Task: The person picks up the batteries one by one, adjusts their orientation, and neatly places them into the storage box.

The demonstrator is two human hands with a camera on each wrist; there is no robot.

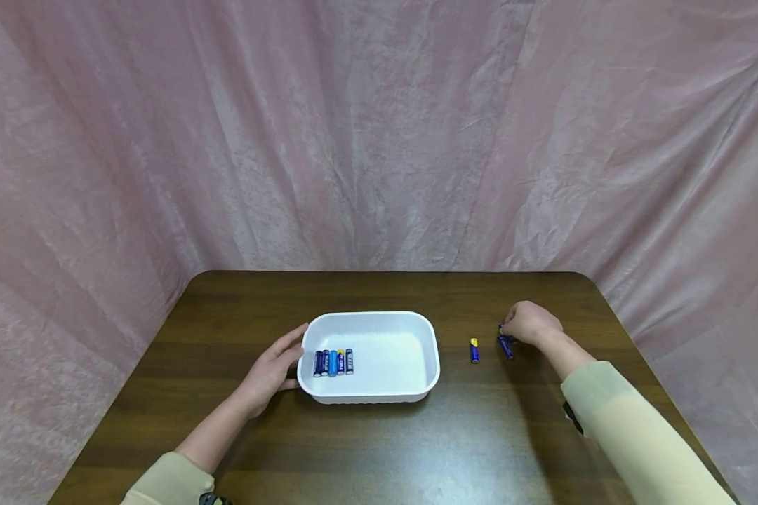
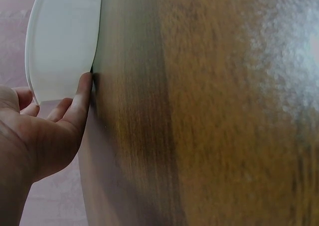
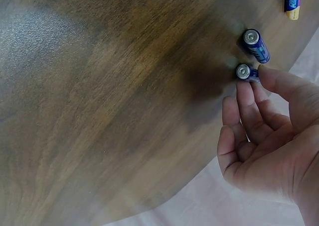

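My left hand [image 1: 267, 374] rests against the left end of a white plastic tray [image 1: 391, 398], fingers spread along its outer wall. In the left wrist view, one fingertip [image 2: 85, 79] touches the tray's wall low down, right by the table. Inside the tray, several blue batteries [image 1: 333, 363] stand in a row at the left side. Over at the right, my right hand [image 1: 532, 324] pinches a dark blue battery [image 3: 243, 71] between thumb and fingers, close over the table. Right beside it is another blue battery [image 1: 505, 347]. A blue battery with a yellow end [image 1: 474, 351] lies nearer the tray.
The brown wooden table [image 1: 366, 456] has rounded far corners. Pink curtains [image 1: 366, 140] hang behind it and along both sides. The tray stands left of the loose batteries.
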